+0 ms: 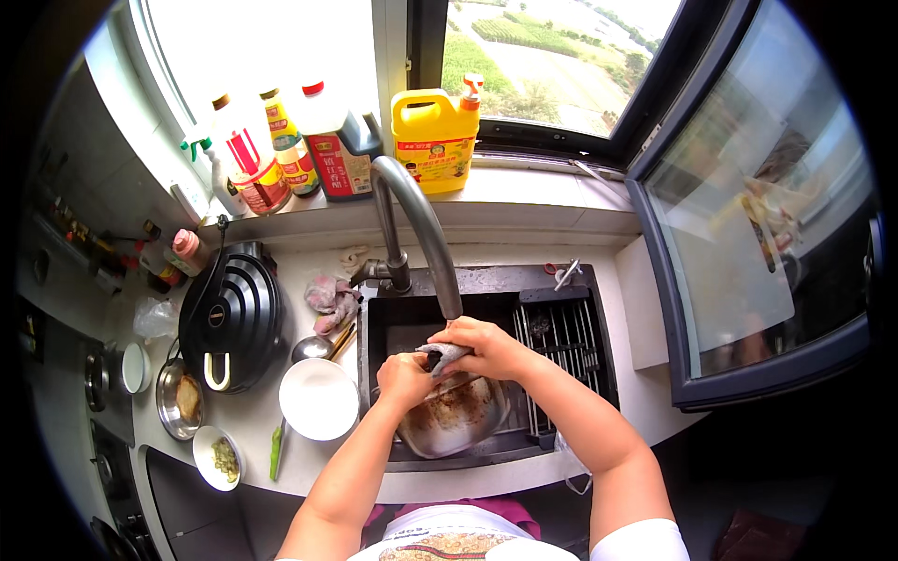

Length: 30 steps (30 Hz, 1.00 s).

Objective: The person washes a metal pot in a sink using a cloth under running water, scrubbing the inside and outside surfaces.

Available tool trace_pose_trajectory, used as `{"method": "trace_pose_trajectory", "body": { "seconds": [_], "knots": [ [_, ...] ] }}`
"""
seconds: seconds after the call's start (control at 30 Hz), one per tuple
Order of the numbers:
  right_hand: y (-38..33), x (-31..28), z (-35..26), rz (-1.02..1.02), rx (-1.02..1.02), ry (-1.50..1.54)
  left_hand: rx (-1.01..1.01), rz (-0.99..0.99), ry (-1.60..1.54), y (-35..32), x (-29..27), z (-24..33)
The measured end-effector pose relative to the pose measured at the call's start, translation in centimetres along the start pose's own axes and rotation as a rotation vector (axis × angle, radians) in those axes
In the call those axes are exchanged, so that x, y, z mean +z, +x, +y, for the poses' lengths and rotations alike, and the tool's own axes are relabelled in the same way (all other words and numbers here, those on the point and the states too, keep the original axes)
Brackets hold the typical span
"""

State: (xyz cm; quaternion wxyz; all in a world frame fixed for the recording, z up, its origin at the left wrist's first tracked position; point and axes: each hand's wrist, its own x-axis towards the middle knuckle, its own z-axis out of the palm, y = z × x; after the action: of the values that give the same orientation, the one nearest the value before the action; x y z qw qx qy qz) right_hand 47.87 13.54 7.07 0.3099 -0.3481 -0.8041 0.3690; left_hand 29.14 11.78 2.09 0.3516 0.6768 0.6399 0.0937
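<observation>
Over the dark sink [372, 327], a metal pan [454, 421] with brown stains hangs tilted below my hands. My left hand [404, 381] is closed on the pan near its dark handle [433, 361]. A grey cloth [447, 355] is in my right hand [488, 348], whose fingers are wrapped round it and press it against the handle area. Directly above my right hand is the end of the curved metal faucet [444, 280]. My fingers hide part of the handle and cloth.
A slatted rack [566, 351] covers the sink's right side. Left are a white bowl [319, 399], a ladle [312, 349], crumpled rags [333, 301] and a black electric griddle [234, 313]. A yellow jug [435, 150] stands on the sill. An open window [687, 388] juts in at right.
</observation>
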Motion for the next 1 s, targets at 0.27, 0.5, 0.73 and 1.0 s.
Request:
{"method": "trace_pose_trajectory", "body": {
  "seconds": [0.27,0.5,0.73,1.0],
  "knots": [
    [0.9,2.0,0.2,0.112,0.104,-0.154,-0.046,-0.029,-0.146,0.5,0.8,-1.7],
    [-0.2,2.7,1.8,0.275,0.048,-0.005,0.026,-0.029,-0.074,0.3,-0.6,-0.2],
    [-0.9,0.2,1.8,0.043,0.39,0.841,-0.042,-0.031,-0.302,-0.2,-0.5,0.1],
    [-4.8,4.4,0.9,0.301,0.306,-0.371,-0.151,0.083,-0.894,-1.4,0.5,-1.3]
  ]
}}
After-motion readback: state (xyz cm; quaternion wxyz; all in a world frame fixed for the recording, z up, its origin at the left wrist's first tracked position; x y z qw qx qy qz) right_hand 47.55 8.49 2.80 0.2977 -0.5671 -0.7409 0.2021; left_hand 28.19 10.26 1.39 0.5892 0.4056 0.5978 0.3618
